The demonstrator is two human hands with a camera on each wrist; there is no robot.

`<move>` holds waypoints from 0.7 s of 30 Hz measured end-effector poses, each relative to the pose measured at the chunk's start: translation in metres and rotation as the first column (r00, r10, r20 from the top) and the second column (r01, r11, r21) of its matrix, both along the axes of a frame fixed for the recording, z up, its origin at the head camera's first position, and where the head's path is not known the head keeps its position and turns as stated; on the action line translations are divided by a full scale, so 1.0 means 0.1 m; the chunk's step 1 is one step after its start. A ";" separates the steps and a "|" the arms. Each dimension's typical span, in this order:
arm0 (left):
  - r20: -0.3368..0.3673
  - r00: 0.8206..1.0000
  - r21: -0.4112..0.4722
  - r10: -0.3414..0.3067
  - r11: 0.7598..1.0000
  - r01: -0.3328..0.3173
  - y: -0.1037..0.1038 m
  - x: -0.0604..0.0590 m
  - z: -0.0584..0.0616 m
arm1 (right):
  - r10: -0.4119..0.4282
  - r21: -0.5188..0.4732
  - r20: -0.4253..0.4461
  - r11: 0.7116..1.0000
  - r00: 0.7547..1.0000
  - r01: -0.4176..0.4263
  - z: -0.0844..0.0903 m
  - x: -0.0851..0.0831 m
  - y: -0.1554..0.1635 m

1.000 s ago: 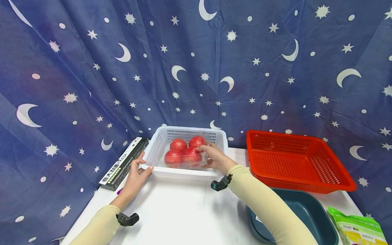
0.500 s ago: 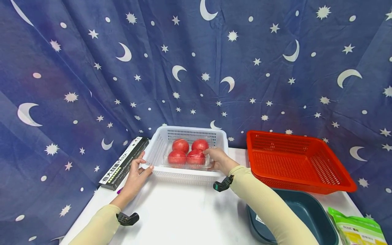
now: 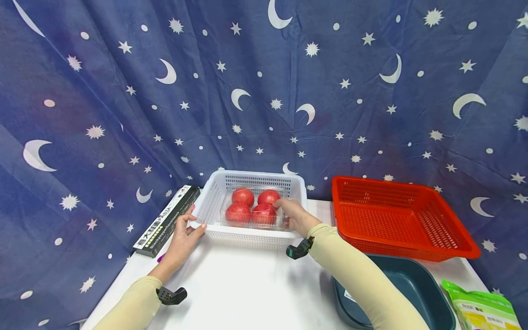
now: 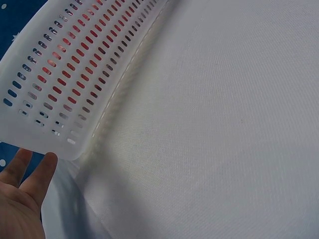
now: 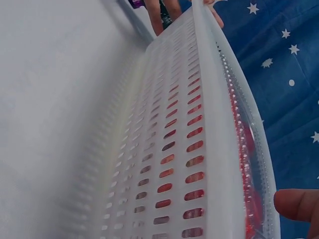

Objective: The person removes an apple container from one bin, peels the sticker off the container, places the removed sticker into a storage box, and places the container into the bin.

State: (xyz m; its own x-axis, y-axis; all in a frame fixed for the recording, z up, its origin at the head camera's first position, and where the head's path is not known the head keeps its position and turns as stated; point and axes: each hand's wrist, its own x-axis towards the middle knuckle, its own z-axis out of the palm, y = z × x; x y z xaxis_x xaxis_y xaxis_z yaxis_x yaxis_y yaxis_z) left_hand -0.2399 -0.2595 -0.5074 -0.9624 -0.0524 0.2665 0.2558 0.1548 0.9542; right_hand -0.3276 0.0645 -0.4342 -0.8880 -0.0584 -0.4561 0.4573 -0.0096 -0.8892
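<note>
In the head view, a white perforated basket (image 3: 251,232) stands at the back middle of the table. Inside it lies a clear plastic clamshell box (image 3: 224,219) with several round red fruits (image 3: 243,197). My right hand (image 3: 294,215) reaches over the basket's near side and holds the box by its right end, thumb on top; its other fingers are mostly hidden. At the basket's near left corner, my left hand (image 3: 185,236) grips the rim with thumb and fingers. The left wrist view shows two fingertips of that hand (image 4: 30,199) at the basket corner.
A black pasta box (image 3: 169,222) lies left of the basket, with a small purple thing (image 3: 161,257) beside it. To the right stand a red perforated basket (image 3: 400,220), a dark teal tub (image 3: 429,293) and a green-and-yellow bag (image 3: 482,307). Behind hangs a starry curtain (image 3: 264,91).
The clear box's right end has come down and the box has levelled in the white basket, my right hand shifting slightly right and down with it. My left hand has stayed on the rim.
</note>
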 end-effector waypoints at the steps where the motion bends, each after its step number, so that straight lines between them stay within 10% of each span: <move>1: -0.005 1.000 -0.005 0.002 1.000 -0.002 0.01 0.00 0.00 | 0.000 0.004 -0.003 1.000 1.000 0.000 0.02 0.00 0.00; 21: -0.028 0.999 -0.125 0.016 0.992 -0.019 -0.09 0.04 0.03 | 0.118 0.039 -0.230 0.993 0.966 -0.112 0.58 0.32 0.42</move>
